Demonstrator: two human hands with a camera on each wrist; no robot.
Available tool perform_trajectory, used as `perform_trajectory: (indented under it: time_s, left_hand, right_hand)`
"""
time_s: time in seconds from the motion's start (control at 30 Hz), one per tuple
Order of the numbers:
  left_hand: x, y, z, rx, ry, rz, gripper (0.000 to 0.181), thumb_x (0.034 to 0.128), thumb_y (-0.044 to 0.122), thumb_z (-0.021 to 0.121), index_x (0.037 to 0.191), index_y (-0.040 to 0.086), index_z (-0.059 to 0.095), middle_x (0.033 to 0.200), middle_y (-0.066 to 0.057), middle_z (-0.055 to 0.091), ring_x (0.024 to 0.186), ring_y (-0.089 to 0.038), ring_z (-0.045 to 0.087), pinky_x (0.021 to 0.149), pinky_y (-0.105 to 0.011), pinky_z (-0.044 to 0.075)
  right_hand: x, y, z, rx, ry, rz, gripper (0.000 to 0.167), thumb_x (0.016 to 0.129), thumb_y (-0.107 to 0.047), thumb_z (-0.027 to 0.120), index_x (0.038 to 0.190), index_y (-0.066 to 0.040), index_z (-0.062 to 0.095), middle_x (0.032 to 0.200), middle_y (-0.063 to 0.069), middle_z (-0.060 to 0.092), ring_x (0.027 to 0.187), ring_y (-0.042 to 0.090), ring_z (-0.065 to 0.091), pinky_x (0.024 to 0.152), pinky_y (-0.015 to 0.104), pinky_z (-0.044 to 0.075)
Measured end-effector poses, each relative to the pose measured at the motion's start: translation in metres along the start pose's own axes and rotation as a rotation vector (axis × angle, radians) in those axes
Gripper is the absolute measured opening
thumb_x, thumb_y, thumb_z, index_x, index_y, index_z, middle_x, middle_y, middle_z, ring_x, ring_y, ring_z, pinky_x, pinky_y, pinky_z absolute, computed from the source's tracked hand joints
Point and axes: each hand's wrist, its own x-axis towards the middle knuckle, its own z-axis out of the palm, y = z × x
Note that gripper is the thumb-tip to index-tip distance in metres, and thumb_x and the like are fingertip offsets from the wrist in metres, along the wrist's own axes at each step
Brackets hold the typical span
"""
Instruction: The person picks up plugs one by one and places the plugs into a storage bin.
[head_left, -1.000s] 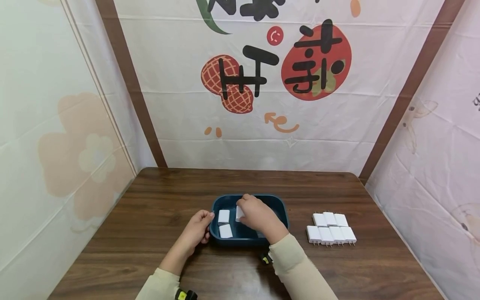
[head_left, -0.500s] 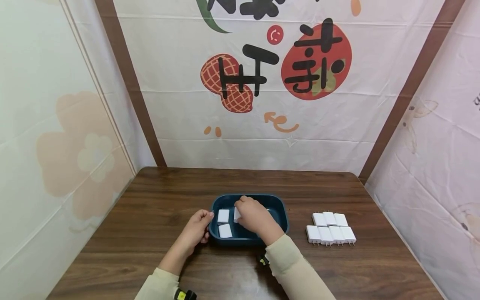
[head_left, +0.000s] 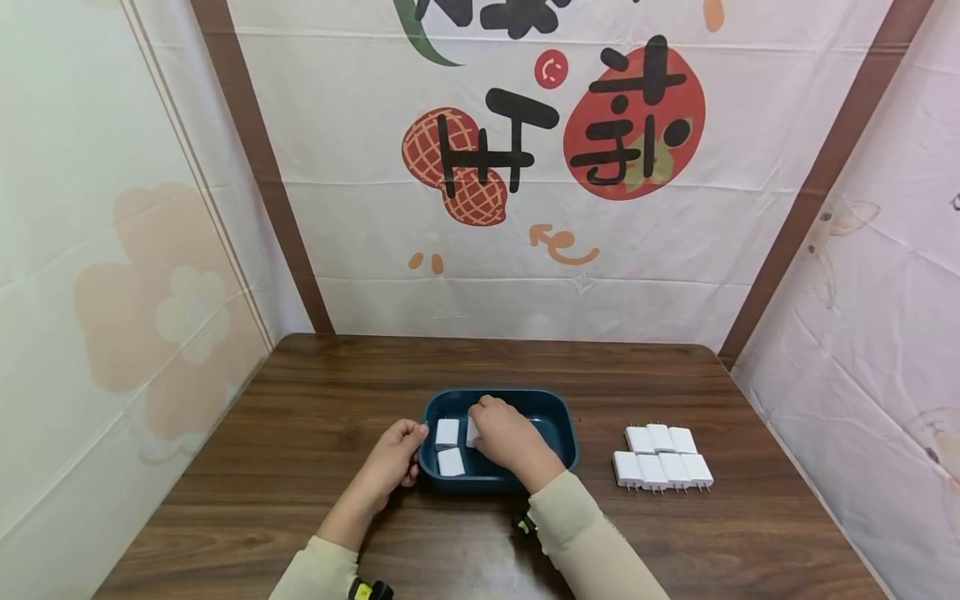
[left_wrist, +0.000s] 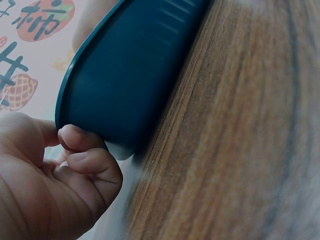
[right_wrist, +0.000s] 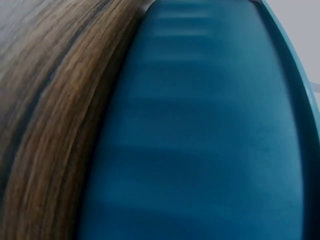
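Note:
My left hand [head_left: 392, 458] pinches the left rim of a dark blue plastic tray [head_left: 553, 417] between thumb and fingers. In the left wrist view, the left hand [left_wrist: 60, 175] has its fingers curled at the edge of the tray [left_wrist: 125, 70]. My right hand [head_left: 512, 435] reaches inside the tray and holds a white charger plug [head_left: 472, 432], partly hidden by the fingers. To its left, a white charger plug [head_left: 447, 433] lies behind another white charger plug [head_left: 451, 462]. Only the outer wall of the tray [right_wrist: 200, 125] and tabletop fill the right wrist view; the right hand is hidden there.
Right of the tray, several white charger plugs [head_left: 662, 457] with metal prongs lie in two rows on the brown wooden table [head_left: 337, 375]. A printed white curtain [head_left: 360, 250] hangs behind the table, with more fabric at both sides.
My right hand has shifted slightly left and toward me inside the tray, together with the charger plug it holds. The left hand stays on the rim.

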Motion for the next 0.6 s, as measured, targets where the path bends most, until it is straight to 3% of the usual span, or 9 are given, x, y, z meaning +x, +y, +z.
perform_trajectory:
  time_s: [0.6]
  left_hand:
    - [0.0005,-0.0011,-0.0006,0.011,-0.007,-0.001,0.034,0.109,0.034,0.05,0.115,0.0,0.051,0.077,-0.004,0.047,0.057,-0.014,0.046,0.047,-0.024,0.038]
  right_hand:
    - [0.0011,-0.0008,0.0061,-0.007,0.008,-0.013,0.038,0.093,-0.027,0.078,0.125,-0.008,0.07,0.117,0.005,0.067,0.101,0.016,0.065,0.086,0.03,0.059]
